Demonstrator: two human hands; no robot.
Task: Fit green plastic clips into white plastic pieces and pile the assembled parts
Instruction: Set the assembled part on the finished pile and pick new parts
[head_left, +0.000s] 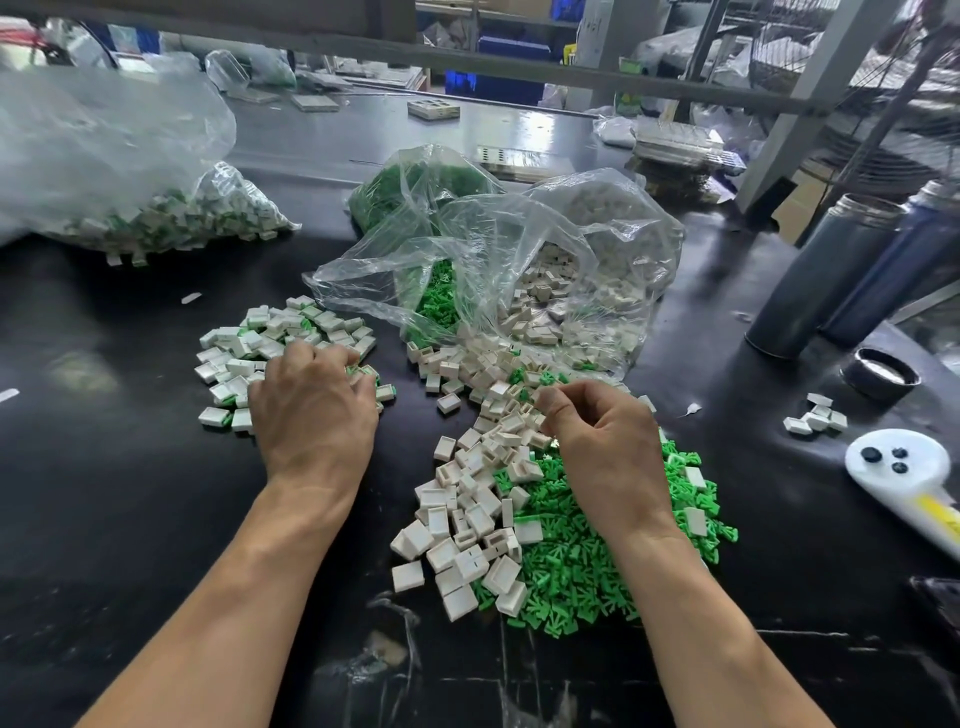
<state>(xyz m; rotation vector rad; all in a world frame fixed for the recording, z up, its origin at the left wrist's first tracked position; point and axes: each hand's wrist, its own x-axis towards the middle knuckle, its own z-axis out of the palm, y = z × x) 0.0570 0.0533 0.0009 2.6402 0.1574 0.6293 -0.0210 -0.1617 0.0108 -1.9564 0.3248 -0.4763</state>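
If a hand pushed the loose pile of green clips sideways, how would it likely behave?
The green clips would probably scatter rather than slide as one mass, since they lie loose and unstacked. They look small and light, so likely easy to shove. Their branching shapes might snag together, and the white pieces lying on the pile would likely get dragged along.

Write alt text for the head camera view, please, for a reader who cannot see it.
A person's left hand rests on a pile of assembled parts on a black table, while the right hand reaches, fingers curled, into loose white plastic pieces and green plastic clips. Behind them, clear bags spill more of both.
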